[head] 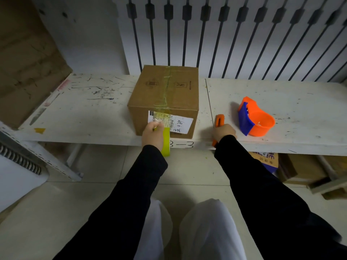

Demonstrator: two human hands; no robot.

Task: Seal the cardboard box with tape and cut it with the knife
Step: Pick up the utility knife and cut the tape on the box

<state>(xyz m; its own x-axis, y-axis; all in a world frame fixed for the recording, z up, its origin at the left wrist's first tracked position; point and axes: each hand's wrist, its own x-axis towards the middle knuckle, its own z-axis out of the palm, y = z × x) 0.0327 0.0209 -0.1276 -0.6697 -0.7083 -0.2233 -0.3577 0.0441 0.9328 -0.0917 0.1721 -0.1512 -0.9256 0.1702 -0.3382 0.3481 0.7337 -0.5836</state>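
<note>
Left hand (152, 135) gripping yellow tape roll (166, 142) against cardboard box (165, 98) front, right hand (223, 131) closed around orange knife (219, 120) just right of box

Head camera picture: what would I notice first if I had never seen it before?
The brown cardboard box stands in the middle of the scuffed white bench, with yellowish tape along its top. The left hand holds a yellow-green tape roll against the box's near face. To the right, the right hand grips an orange knife, beside a bright orange-and-blue tape dispenser.
</note>
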